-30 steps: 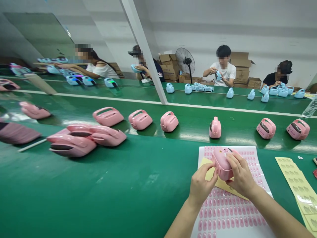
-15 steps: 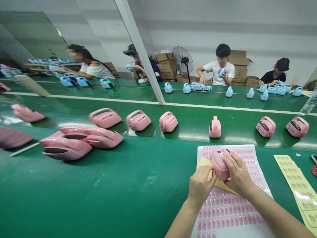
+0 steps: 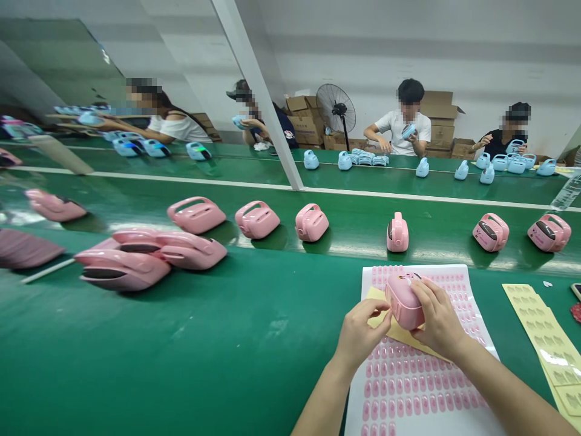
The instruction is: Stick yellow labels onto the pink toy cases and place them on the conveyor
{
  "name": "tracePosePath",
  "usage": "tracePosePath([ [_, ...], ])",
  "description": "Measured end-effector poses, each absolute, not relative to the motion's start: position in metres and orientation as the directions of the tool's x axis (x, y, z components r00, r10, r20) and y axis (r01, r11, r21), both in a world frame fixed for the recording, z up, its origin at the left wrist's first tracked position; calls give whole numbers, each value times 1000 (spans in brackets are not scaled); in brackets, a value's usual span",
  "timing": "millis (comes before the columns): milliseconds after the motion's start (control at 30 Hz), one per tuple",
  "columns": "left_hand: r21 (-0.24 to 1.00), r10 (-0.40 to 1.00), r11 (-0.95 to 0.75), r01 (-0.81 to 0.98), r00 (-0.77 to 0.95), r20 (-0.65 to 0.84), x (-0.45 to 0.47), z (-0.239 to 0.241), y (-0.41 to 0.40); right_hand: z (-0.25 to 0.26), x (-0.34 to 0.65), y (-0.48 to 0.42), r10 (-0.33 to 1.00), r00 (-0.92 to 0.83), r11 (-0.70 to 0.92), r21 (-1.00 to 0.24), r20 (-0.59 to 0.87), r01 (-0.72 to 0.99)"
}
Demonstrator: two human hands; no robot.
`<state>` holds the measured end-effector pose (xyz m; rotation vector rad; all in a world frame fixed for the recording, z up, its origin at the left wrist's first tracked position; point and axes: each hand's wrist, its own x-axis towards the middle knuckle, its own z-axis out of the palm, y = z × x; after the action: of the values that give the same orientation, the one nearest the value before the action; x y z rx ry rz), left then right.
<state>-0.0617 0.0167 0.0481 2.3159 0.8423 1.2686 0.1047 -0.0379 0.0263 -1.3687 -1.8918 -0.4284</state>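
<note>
My right hand (image 3: 438, 315) is wrapped around a small pink plastic device (image 3: 405, 301) with rounded corners and a printed picture on its upper face. At the device's left side, thumb and forefinger of my left hand (image 3: 365, 330) are pinched together near its edge; whatever lies between those fingertips is too small to make out. Under the device is a yellow sticker sheet (image 3: 420, 342), partly covered by it and my right hand. Beneath that, a large white sheet (image 3: 420, 418) carries rows of pink oval stickers.
Pink handled devices (image 3: 311, 223) stand along the green belt (image 3: 354, 224) ahead. Several more pink devices (image 3: 124, 271) are clustered at left on the green table (image 3: 204, 363). Yellow sticker strips (image 3: 540, 333) lie to the right. Across, people (image 3: 403, 121) handle blue devices; a slanted post (image 3: 258, 91) rises between.
My left hand has pulled slightly left and its fingers have come a little away from the device's side. The pink devices on the belt have shifted slightly right.
</note>
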Motion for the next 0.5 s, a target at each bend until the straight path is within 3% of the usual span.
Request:
tracePosePath([
  [67, 655, 706, -699, 285, 418, 572, -62, 49, 16, 27, 105, -38, 662, -150, 375, -152, 734, 914],
  [300, 767, 783, -585, 263, 429, 450, -62, 47, 17, 29, 106, -38, 629, -187, 399, -106, 755, 911],
  [500, 799, 805, -537, 270, 446, 390, -63, 43, 18, 29, 106, -38, 648, -173, 395, -134, 742, 909],
])
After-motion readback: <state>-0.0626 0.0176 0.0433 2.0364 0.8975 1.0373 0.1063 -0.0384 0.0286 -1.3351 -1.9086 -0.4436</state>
